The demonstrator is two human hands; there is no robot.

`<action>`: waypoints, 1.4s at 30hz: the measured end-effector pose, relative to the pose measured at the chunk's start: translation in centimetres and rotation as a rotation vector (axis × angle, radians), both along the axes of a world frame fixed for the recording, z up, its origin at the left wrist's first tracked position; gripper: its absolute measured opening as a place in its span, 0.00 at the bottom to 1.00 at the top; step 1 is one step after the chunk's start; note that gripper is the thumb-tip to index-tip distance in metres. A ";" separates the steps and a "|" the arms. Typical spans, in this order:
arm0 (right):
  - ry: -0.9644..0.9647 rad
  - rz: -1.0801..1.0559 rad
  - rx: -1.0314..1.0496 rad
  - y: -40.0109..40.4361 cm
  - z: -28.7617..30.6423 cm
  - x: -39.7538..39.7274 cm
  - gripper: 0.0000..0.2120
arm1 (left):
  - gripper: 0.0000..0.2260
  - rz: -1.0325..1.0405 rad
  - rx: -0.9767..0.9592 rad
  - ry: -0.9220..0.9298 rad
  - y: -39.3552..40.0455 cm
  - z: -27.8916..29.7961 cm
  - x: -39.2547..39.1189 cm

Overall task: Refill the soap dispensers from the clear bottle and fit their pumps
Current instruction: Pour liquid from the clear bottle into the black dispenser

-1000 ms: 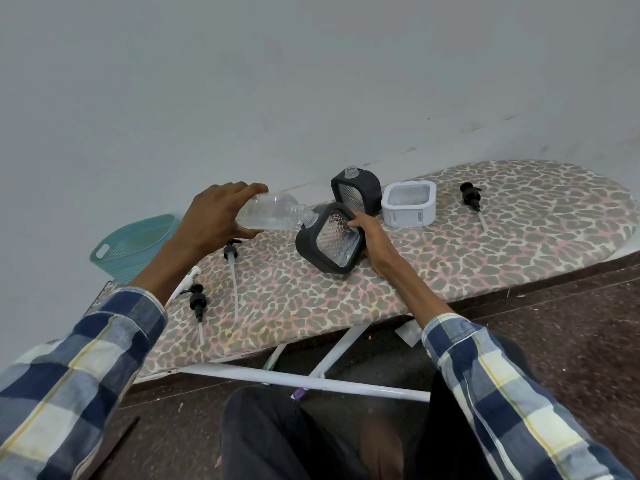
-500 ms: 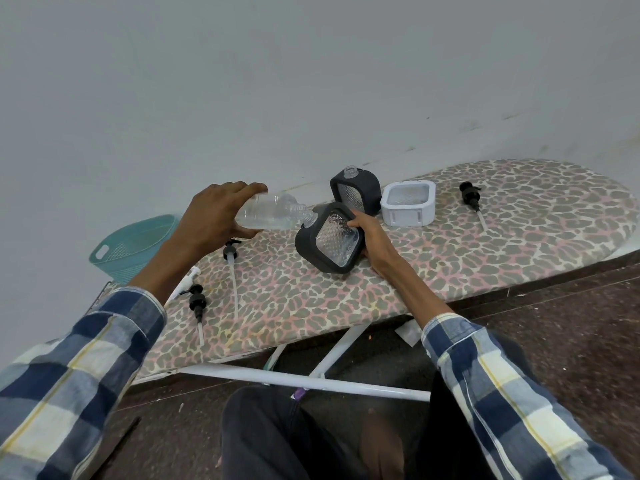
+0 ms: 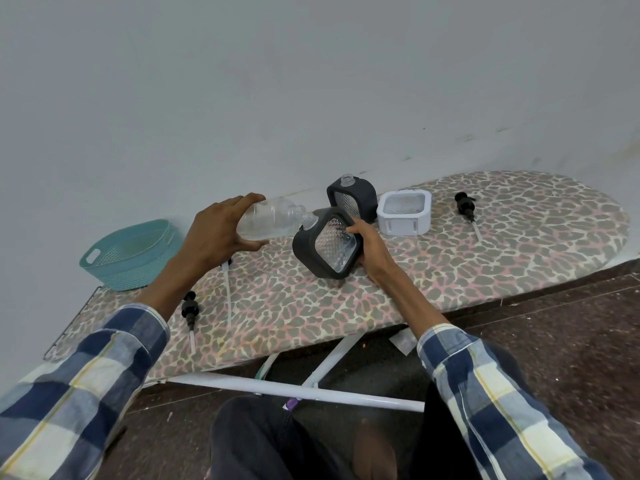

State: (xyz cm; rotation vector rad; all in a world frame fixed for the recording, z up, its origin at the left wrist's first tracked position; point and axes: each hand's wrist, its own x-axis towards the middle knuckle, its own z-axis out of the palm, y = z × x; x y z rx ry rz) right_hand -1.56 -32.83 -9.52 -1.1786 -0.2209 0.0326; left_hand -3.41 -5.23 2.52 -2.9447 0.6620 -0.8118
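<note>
Head — clear bottle (image 3: 268, 220) in left grip (image 3: 221, 237)

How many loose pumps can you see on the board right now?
3: one pump near the left forearm, one with its head hidden under the left hand, one at the far right. Others may be hidden.

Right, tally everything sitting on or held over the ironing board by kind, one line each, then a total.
Dark soap dispensers: 2, the tilted one held by the right hand and the upright one
White dispenser: 1
Clear bottle: 1, in the left hand
Black pumps: 3, the middle one half hidden by the left arm
Teal basket: 1
Total: 8
</note>
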 end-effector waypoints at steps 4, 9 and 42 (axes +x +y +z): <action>0.016 0.013 0.113 0.0 -0.3 0.3 0.18 | 0.35 -0.005 -0.106 0.041 -0.6 -0.8 0.1; 0.054 0.017 0.253 0.0 -0.6 0.9 0.18 | 0.34 0.004 -0.291 0.095 -1.8 -1.8 0.4; 0.008 0.009 -0.063 0.2 -1.3 1.9 0.17 | 0.33 0.031 -1.282 0.241 -4.3 -8.9 3.9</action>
